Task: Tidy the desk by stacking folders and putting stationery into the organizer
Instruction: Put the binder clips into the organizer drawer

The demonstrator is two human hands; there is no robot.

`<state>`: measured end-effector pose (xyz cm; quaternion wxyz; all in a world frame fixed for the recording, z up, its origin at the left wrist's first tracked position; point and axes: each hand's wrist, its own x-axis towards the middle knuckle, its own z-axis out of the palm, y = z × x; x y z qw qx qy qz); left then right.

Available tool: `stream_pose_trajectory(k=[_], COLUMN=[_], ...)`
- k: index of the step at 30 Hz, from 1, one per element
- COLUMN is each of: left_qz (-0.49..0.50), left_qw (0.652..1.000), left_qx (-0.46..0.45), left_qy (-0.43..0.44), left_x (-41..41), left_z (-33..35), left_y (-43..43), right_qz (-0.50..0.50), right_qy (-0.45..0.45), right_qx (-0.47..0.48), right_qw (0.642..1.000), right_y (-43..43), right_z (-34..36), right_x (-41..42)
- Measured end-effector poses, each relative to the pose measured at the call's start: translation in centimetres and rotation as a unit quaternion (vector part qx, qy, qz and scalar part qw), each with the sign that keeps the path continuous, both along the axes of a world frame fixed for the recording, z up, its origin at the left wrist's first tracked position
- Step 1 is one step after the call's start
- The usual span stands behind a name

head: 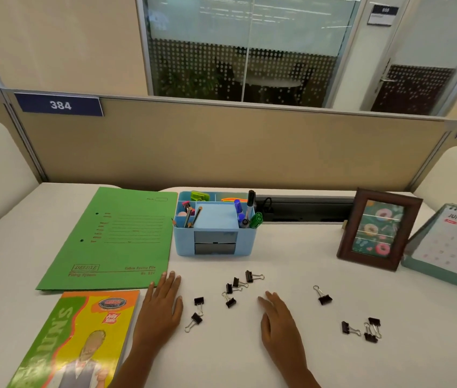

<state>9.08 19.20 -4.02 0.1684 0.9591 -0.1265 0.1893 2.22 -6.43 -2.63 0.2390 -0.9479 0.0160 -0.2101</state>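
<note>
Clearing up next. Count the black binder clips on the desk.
10 clips: two beside the left hand, four front-left of the right hand, one farther right, three near the calendar. The organizer may hide more.

Both bare hands lie flat, palms down, at the lower centre of the white tabletop (291, 359), the left grip (162, 303) with its fingertips at the lower right corner of a green folder (115, 239) and the right grip (277, 320) well apart from it. Black binder clips (230, 302) lie scattered between and to the right of the hands, and a colourful book (81, 340) lies at the lower left. Behind the clips stands a blue organizer (185, 242) holding pens; at the right stand a brown photo frame (347, 233) and a June calendar (451, 245).
</note>
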Motion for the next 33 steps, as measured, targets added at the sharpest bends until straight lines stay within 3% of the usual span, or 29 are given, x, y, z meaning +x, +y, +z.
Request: stream_pose_trajectory(k=[5,8,11,13,16,17,20,21,23,25,27,33], left_qz=[0.006,-0.016,-0.007,0.012,0.053,0.072,0.088,0.087,0.088,0.097,0.109,0.109], left_qw=[0.998,0.999,0.988,0.957,0.881,0.829,0.587,0.524,0.448,0.407,0.39,0.385], left_qx=[0.018,-0.018,-0.157,-0.281,-0.454,-0.532,-0.76,-0.8,-0.842,-0.862,-0.869,-0.877], left_qy=[-0.06,-0.049,0.011,0.066,0.118,0.158,0.265,0.279,0.287,0.286,0.283,0.265], left_x=[-0.1,-0.4,-0.2,0.4,1.8,2.4,3.7,3.9,4.1,4.2,4.3,4.3], left_z=[0.2,2.3,5.0,6.5,8.9,9.6,11.4,11.7,12.2,12.4,12.3,11.5], left_y=[-0.5,-2.3,-5.2,-7.2,-9.3,-9.8,-10.4,-10.4,-10.5,-10.9,-11.2,-12.0], right_qz=[-0.01,-0.011,-0.012,-0.011,-0.012,-0.012,-0.012,-0.011,-0.012,-0.012,-0.012,-0.016], right_qy=[-0.009,-0.01,-0.005,-0.002,-0.001,-0.003,-0.01,-0.011,-0.013,-0.013,-0.014,-0.02], right_qx=[-0.006,-0.005,-0.003,0.0,0.0,0.0,-0.003,-0.004,-0.004,-0.006,-0.007,-0.006], right_qw=[1.0,1.0,1.0,1.0,1.0,1.0,1.0,1.0,1.0,1.0,1.0,1.0], right_y=[0.1,0.1,0.1,0.1,0.1,0.1,0.1,0.1,0.1,0.1,0.1,0.1], right_z=[0.4,0.6,0.6,0.5,0.3,0.3,0.3,0.2,0.2,0.1,0.1,-0.1], right_x=[0.0,0.0,0.0,0.0,0.1,0.1,0.2,0.2,0.3,0.4,0.5,0.6])
